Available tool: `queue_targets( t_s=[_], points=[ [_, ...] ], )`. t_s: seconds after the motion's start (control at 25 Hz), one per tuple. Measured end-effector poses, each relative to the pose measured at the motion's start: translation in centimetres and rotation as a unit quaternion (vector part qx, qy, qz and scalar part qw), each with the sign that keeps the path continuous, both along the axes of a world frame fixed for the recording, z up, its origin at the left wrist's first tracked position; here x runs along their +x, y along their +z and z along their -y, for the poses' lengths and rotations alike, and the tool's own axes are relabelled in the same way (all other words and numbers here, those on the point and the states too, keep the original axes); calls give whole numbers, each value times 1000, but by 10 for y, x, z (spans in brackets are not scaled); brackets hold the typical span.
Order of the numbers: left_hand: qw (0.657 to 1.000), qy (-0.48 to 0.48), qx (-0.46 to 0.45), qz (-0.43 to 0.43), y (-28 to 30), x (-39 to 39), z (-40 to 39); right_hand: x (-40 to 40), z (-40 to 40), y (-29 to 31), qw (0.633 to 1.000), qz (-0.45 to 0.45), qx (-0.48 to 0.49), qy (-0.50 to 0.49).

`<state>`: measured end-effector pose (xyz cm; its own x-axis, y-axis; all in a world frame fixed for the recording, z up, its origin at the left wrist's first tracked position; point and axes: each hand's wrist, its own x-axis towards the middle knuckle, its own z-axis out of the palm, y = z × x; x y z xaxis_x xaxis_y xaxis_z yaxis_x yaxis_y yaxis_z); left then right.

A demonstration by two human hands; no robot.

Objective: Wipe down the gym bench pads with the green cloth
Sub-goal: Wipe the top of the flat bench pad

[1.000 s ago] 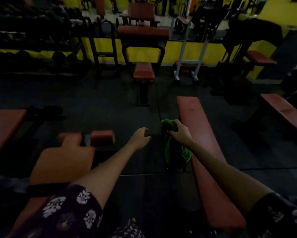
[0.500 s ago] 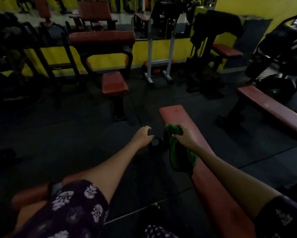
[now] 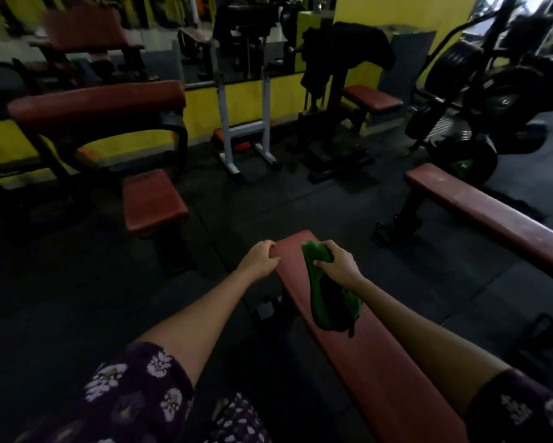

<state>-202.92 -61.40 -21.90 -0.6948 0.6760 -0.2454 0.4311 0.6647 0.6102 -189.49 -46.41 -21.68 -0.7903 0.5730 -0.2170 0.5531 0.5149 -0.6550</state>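
i see my right hand (image 3: 340, 265) with its grip clamped on the crumpled green cloth (image 3: 321, 294), which hangs down onto the far end of the long red padded bench tabletop (image 3: 380, 362) running from near right toward the middle. my left hand (image 3: 260, 259) rests at the tabletop's far left edge, fingers loosely curled, holding nothing. another red flat bench (image 3: 479, 207) stands well apart on the right. no containers show, and i can read no writing.
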Motion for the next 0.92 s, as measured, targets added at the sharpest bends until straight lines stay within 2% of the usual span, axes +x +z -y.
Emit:
queue_targets(
  t_s=[0.24,0.4,0.64,0.76,0.92],
  points=[
    [995,-96,-26,15,-35,-109,-84,-80,-58,-28,996,18,4,-90],
    [982,-173,-66,29,-59,-164,-120,-120,-76,-41,986,67,7,-151],
    [961,-229,-132,77,-114,-207,-151,-151,-89,-80,974,120,-17,-192],
    [955,-236,-147,101,-153,-211,-150,-162,-98,-115,975,177,0,-130],
    [965,-199,-139,96,-232,-225,-145,-187,-120,-193,949,295,40,104]
  ],
)
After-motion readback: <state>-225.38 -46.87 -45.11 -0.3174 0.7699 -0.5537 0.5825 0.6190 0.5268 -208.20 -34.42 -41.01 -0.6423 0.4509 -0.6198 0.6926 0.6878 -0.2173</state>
